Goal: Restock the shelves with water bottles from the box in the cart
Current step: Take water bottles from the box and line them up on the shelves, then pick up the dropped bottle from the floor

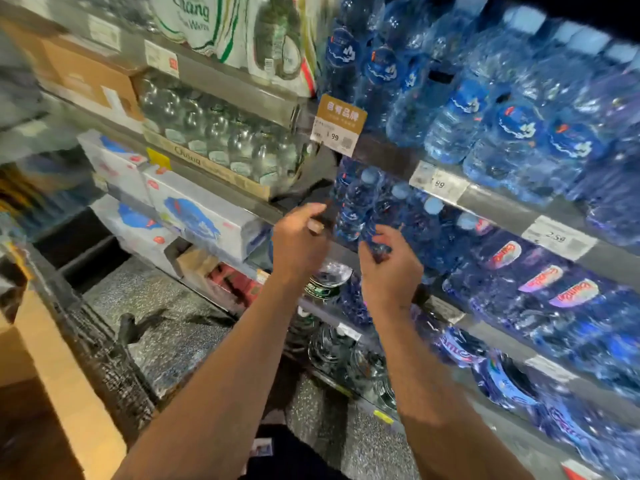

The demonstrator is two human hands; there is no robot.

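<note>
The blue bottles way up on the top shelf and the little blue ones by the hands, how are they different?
The top-shelf bottles look bigger and fatter than the small bottles on the shelf below. The top ones carry a dark blue label with a white wave; labels on the small ones are too blurred to read. The right hand touches a small bottle; nobody touches the top ones. Both kinds are clear blue plastic with pale caps.

Both hands raised at a blurred shelf, right hand point(389, 271) gripping a blue water bottle point(375, 221), left hand point(299, 239) loosely curled beside it
</note>
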